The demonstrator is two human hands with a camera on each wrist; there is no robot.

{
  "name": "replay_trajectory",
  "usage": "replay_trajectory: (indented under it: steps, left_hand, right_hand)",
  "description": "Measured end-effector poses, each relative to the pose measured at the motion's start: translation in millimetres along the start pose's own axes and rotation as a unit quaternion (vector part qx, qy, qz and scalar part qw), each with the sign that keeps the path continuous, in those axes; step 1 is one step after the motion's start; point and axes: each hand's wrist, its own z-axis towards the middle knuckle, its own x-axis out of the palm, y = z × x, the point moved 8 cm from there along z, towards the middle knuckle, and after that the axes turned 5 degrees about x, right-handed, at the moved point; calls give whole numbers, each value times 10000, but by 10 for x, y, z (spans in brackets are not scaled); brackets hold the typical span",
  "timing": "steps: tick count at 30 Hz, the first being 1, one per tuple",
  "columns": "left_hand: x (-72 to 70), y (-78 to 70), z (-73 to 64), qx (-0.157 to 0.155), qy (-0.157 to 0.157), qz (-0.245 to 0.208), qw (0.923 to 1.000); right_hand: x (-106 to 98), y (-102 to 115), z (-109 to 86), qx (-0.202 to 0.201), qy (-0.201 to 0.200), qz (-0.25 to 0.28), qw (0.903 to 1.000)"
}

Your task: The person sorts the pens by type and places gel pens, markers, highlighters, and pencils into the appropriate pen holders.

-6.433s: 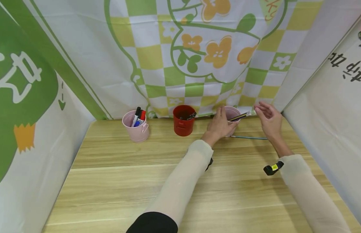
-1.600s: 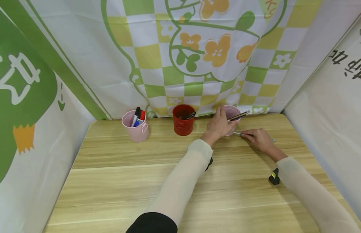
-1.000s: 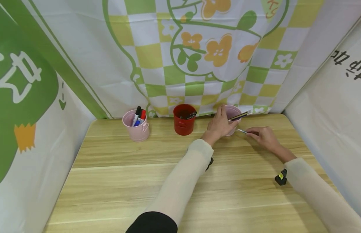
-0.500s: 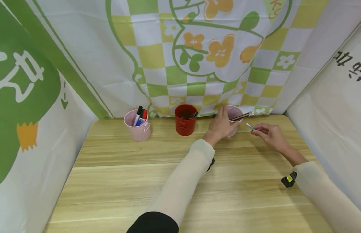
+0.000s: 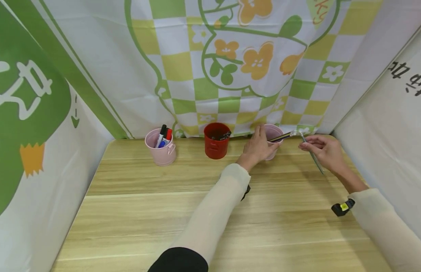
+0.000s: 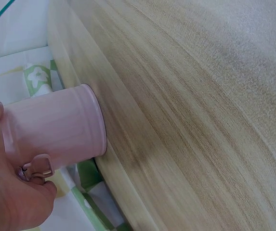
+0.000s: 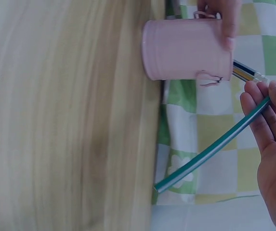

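At the back right of the table stands a small pink bucket (image 5: 270, 155), and my left hand (image 5: 256, 146) grips it near its rim. Several dark and yellow pencils (image 5: 282, 136) lean out of it toward the right, their pale ends up. My right hand (image 5: 324, 151) pinches a teal-green pencil (image 7: 210, 150) between thumb and fingers, just right of the bucket. In the head view this pencil slants, white-tipped end up beside the other pencils' ends. The right wrist view shows it slightly bowed, its other end pointing down toward the table. Part of the bucket's rim is hidden behind my left hand.
To the left stands a red bucket (image 5: 215, 149) with small dark items inside. Farther left, another pink bucket (image 5: 163, 155) holds black, red and blue markers (image 5: 164, 136). A patterned cloth (image 5: 227, 105) hangs right behind the wooden table (image 5: 183, 211); white panels flank both sides.
The teal pencil lay on the table at first. My right hand has picked it up, drawn it right and raised it, turning its white tip upward. My left hand stays on the bucket.
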Motion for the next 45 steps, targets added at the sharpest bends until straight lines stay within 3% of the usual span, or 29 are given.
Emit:
replay_trajectory:
  steps: [6,12,16,23,28,31,34,38,42,45]
  left_hand:
    - [-1,3,5,25,-88,28,10000]
    - [13,18,16,-5,-92,37,10000]
    - [40,38,34,-44,-37,-9,10000]
    - [69,48,54,-23,-6,41,10000]
    - [47,35,43,-9,-45,37,10000]
    - [35,24,24,-12,-54,48,10000]
    - [25,16,10,-8,-40,67,10000]
    - [40,28,35,-33,-1,72,10000]
    - [39,26,35,-66,12,41,10000]
    - [27,17,24,-40,-5,62,10000]
  right_hand:
    - [-64,8,48,404,-140,1136,9926]
    - [-110,29,110,442,-385,1517,9867]
    - [-129,-9,168,388,-582,2174,9736]
    - [-235,32,292,-213,-1258,3186,9393]
    - [-309,73,349,-274,-1855,3556,9156]
    - [-330,64,380,-203,-2190,3919,8933]
    - [-339,34,407,-186,-2537,4362,8632]
    - [-323,2,436,-282,-2904,4755,8300]
    - [-288,-19,457,-316,-3239,4932,8067]
    - [-258,-48,467,-337,-3449,4927,7982]
